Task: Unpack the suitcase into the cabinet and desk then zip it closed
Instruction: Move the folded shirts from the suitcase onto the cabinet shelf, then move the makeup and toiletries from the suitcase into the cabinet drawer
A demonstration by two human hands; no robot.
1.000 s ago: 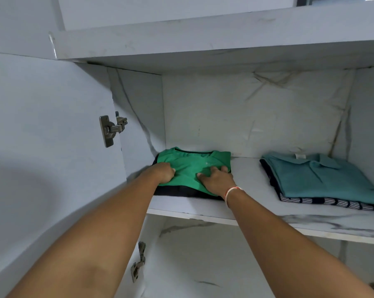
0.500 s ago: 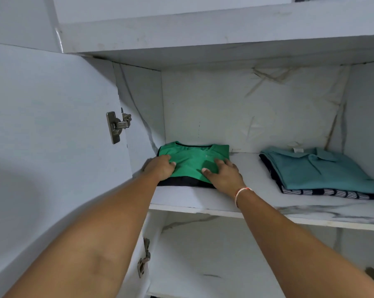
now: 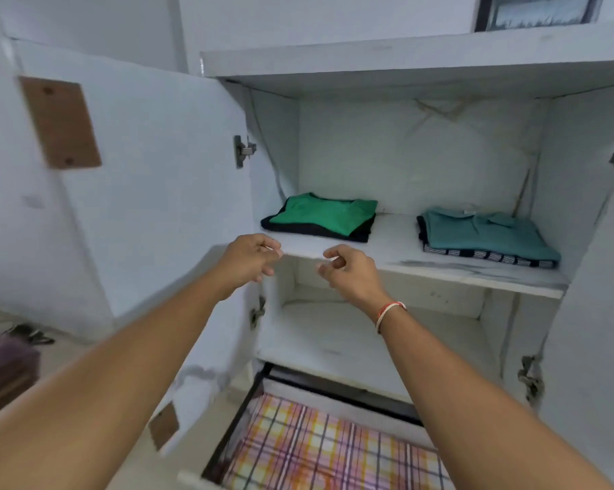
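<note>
A folded green shirt (image 3: pixel 325 215) lies on a dark garment at the left of the cabinet's upper shelf (image 3: pixel 397 251). A teal polo (image 3: pixel 482 231) on striped clothing sits at the shelf's right. My left hand (image 3: pixel 250 258) and my right hand (image 3: pixel 348 268) hover just in front of the shelf edge, below the green shirt, fingers loosely curled and holding nothing. A thread band circles my right wrist. The suitcase is not in view.
The left cabinet door (image 3: pixel 139 192) stands open beside my left arm, the right door (image 3: pixel 595 313) at the far right. A lower shelf (image 3: pixel 369 344) sits beneath. Below it is an open drawer with plaid cloth (image 3: pixel 326 450). A dark purple object (image 3: pixel 1 369) is at the left edge.
Both hands let go of the green shirt and pulled back off the shelf. The view has backed away, showing the whole cabinet and the drawer below.
</note>
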